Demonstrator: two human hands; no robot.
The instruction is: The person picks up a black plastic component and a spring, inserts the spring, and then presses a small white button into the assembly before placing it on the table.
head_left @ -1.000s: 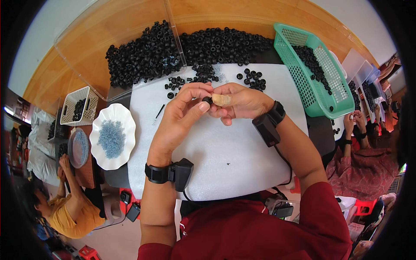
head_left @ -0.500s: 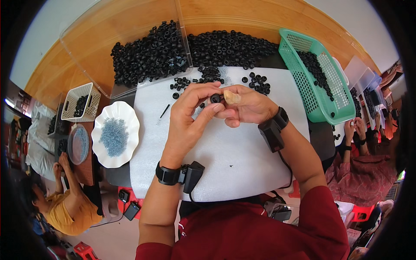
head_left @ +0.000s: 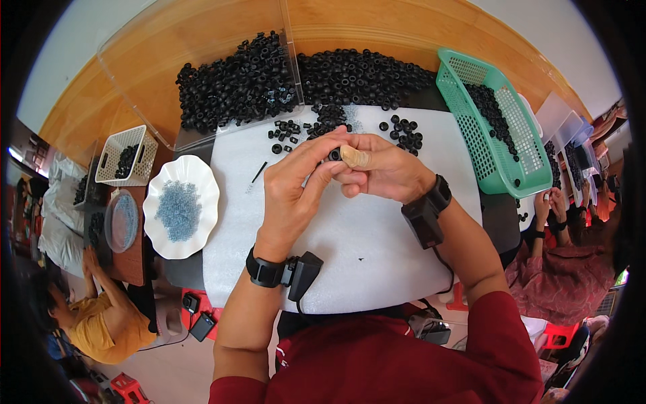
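From the head view, your left hand (head_left: 296, 185) and right hand (head_left: 380, 168) meet over the white foam mat (head_left: 377, 249), fingertips pinched together on one small black ring (head_left: 334, 155). A tan cot covers a right finger touching it. Loose black rings (head_left: 404, 131) lie just beyond, the green basket (head_left: 501, 175) to your right, a white plate (head_left: 202, 229) of bluish bits to your left.

No packages, labels, signs or screens can be made out (loose parts and open baskets only).
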